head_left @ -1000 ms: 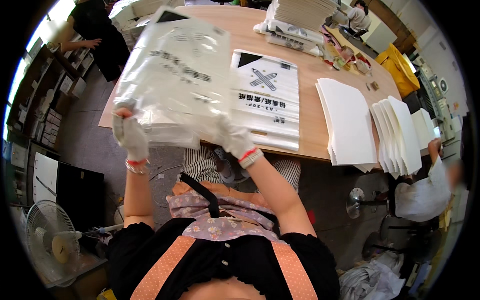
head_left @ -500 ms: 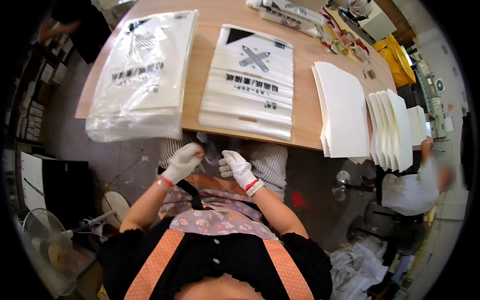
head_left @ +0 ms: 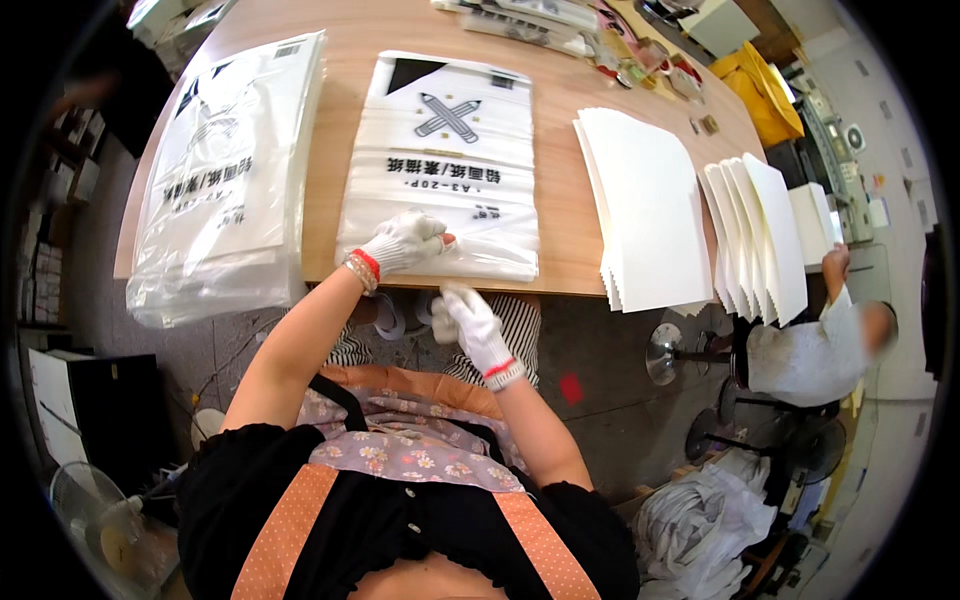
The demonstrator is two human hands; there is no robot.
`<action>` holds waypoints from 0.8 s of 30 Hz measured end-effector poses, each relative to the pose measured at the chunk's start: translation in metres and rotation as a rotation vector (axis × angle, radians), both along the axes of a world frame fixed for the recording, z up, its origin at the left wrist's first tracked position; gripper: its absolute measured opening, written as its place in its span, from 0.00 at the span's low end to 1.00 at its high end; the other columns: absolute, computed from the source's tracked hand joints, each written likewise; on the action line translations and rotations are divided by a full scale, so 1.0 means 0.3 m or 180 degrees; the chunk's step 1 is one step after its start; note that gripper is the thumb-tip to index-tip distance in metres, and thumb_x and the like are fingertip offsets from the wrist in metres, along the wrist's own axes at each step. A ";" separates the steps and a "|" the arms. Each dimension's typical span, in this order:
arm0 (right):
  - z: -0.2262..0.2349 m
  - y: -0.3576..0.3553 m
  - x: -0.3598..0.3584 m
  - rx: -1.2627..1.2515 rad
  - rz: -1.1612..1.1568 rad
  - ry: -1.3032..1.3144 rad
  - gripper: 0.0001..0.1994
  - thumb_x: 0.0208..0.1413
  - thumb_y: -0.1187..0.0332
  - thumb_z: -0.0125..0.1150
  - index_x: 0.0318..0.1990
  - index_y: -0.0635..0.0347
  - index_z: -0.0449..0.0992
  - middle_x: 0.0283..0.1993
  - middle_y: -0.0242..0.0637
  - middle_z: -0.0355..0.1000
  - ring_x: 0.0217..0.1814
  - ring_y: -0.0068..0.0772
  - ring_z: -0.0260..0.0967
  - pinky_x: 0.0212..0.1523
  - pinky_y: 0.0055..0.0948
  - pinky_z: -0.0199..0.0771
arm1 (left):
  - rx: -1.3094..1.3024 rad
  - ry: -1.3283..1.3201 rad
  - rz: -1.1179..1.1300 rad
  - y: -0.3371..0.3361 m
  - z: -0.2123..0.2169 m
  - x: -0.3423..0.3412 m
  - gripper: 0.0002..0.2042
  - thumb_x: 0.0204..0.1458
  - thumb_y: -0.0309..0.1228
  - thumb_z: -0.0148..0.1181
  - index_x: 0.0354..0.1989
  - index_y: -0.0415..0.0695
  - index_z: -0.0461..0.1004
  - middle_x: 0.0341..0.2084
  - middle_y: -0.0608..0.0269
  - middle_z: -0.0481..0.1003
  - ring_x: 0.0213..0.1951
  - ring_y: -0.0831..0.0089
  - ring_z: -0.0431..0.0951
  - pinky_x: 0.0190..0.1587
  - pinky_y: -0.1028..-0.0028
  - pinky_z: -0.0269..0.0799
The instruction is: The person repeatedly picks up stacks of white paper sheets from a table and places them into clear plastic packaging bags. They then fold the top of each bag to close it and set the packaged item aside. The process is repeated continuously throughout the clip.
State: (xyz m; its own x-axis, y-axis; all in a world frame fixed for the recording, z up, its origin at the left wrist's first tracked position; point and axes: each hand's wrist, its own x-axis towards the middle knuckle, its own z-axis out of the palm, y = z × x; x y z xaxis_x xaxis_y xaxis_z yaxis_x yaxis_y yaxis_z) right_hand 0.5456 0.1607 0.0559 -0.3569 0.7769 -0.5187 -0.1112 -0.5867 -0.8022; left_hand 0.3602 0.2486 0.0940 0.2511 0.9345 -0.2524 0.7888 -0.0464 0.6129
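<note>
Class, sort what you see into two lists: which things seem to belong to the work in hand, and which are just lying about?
Likely part of the work:
- left hand, over the middle printed bags
- right hand, nearby
- left pile of printed bags
- probably the white sheets

Apparently just about:
- yellow bag
- fan
- crumpled pale sheeting

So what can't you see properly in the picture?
In the head view:
- Part of the centre bags: the left hand covers it.
- Exact finger shape of the right hand: blurred.
- Far side of the wrapped packs: cut off by the top edge.
- Most of the dark-clothed person at upper left: lost in blur and the dark rim.
- Sheet count in the big white paper stack: top sheet hides most.
</note>
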 end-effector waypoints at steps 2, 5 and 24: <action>0.091 0.124 -0.078 0.0230 -0.0249 0.0514 0.19 0.59 0.62 0.54 0.54 0.64 0.66 0.40 0.34 0.72 0.29 0.24 0.68 0.31 0.24 0.71 | 0.0523 -0.0491 -0.0246 -0.006 0.005 -0.011 0.10 0.53 0.34 0.53 0.28 0.40 0.75 0.28 0.55 0.75 0.30 0.63 0.75 0.36 0.66 0.71; 0.047 0.282 -0.110 0.0786 -0.0583 -0.0365 0.18 0.54 0.61 0.60 0.47 0.63 0.71 0.40 0.38 0.72 0.34 0.27 0.67 0.34 0.27 0.70 | 0.0515 -0.1560 0.0413 0.042 -0.020 -0.015 0.08 0.53 0.32 0.54 0.28 0.41 0.75 0.27 0.58 0.77 0.32 0.71 0.75 0.35 0.70 0.71; 0.097 0.397 -0.168 0.2753 0.1147 -0.3754 0.36 0.45 0.53 0.64 0.61 0.56 0.59 0.68 0.49 0.47 0.68 0.49 0.48 0.64 0.39 0.54 | 0.0659 -0.2118 0.0620 0.181 0.512 0.060 0.17 0.52 0.25 0.52 0.51 0.39 0.65 0.36 0.59 0.78 0.32 0.81 0.72 0.34 0.80 0.70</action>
State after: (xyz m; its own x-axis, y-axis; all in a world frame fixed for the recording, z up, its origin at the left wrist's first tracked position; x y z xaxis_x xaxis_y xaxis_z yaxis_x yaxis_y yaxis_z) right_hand 0.4953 0.2798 0.0851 -0.3069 0.9486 -0.0770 0.8690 0.2462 -0.4293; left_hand 0.3783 0.3028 0.2476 0.1139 0.9900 0.0831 0.2572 -0.1102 0.9600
